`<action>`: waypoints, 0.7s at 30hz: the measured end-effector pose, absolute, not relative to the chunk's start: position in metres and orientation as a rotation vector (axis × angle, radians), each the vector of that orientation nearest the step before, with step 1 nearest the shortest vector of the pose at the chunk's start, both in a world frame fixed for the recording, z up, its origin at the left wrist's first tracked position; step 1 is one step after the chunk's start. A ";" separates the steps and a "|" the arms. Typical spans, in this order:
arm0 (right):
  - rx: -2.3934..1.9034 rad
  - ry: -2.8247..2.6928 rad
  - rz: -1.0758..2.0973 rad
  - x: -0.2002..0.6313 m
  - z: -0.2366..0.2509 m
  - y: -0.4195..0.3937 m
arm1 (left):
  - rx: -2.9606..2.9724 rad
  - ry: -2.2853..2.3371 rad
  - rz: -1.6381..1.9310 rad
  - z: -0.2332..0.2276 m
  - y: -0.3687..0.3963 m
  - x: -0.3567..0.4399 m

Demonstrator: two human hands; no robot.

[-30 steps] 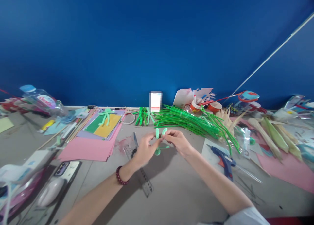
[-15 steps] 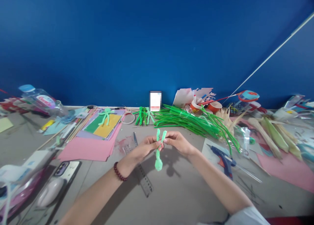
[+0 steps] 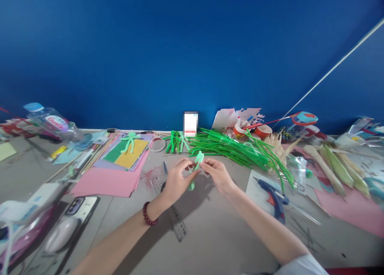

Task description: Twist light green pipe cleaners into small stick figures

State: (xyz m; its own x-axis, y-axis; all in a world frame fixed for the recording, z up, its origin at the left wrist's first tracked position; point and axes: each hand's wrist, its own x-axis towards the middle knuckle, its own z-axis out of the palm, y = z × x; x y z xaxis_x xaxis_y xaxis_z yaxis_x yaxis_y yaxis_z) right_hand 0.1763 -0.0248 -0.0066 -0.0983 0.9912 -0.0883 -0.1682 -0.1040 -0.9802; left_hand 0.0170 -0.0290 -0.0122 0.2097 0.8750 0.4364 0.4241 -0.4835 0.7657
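Between my two hands, above the middle of the table, is a light green pipe cleaner figure (image 3: 199, 158). Two fuzzy strands stick up close together from my fingertips, and its lower part is mostly hidden behind my left hand (image 3: 177, 180), which pinches it. From the other side, the thumb and forefinger of my right hand (image 3: 220, 175) pinch the figure near the base of the strands. Beneath my left wrist a clear ruler (image 3: 179, 226) lies on the table. Finished-looking green pipe cleaner figures (image 3: 176, 141) stand by the wall.
Behind my hands lies a pile of green pipe cleaners (image 3: 228, 147). A glue gun (image 3: 275, 199) lies to the right. Pink paper (image 3: 109, 182), a phone (image 3: 90, 205) and a mouse (image 3: 62, 235) are on the left. The blue wall (image 3: 192, 59) bounds the table's back.
My left hand has turned and now covers more of the figure. The two strands, spread apart before, are close together; the rounded lower end that hung below is largely hidden.
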 end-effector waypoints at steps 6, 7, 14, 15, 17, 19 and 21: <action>-1.090 -1.249 1.308 0.174 -0.015 -0.027 | 1.959 1.124 1.196 -0.012 -0.028 0.018; -1.081 -1.309 1.229 0.175 -0.015 -0.026 | 1.922 1.107 1.189 -0.011 -0.027 0.018; -1.056 -1.648 0.730 0.181 -0.010 -0.027 | 1.515 0.909 1.032 -0.002 -0.023 0.016; -1.041 -1.668 0.702 0.181 -0.010 -0.027 | 1.445 0.875 1.001 -0.002 -0.022 0.015; -1.021 -1.692 0.669 0.183 -0.010 -0.026 | 1.327 0.818 0.939 -0.001 -0.022 0.013; -1.015 -1.703 0.668 0.186 -0.009 -0.023 | 1.261 0.775 0.879 -0.002 -0.021 0.011; -0.986 -1.721 0.733 0.189 -0.006 -0.020 | 1.229 0.732 0.824 -0.003 -0.020 0.008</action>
State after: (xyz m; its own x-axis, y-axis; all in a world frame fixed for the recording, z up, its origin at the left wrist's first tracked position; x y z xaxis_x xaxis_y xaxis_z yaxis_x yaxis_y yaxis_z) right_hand 0.1893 -0.0199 -0.0063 -0.1874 0.8725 0.4512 0.2792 0.4877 -0.8271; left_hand 0.0083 -0.0205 -0.0029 0.5187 0.8539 -0.0409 -0.1407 0.1325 0.9812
